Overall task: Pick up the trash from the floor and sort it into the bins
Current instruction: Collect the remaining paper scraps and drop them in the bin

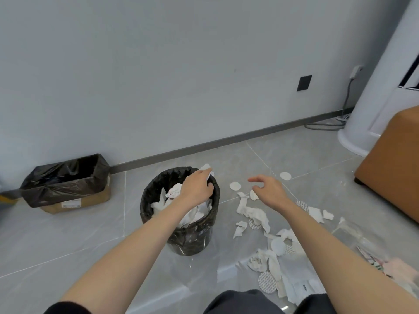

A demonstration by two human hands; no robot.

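Left hand [197, 185] pinching paper scrap [207, 169] over round bin [192, 234] (print unreadable), right hand [268, 192] empty

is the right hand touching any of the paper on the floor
Apart: the head view shows the right hand open and hovering above the paper scraps, fingers spread, clear of them.

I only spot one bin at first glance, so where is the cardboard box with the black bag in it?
The cardboard box sits on the floor at the far left, against the wall, left of the round bin under the left hand.
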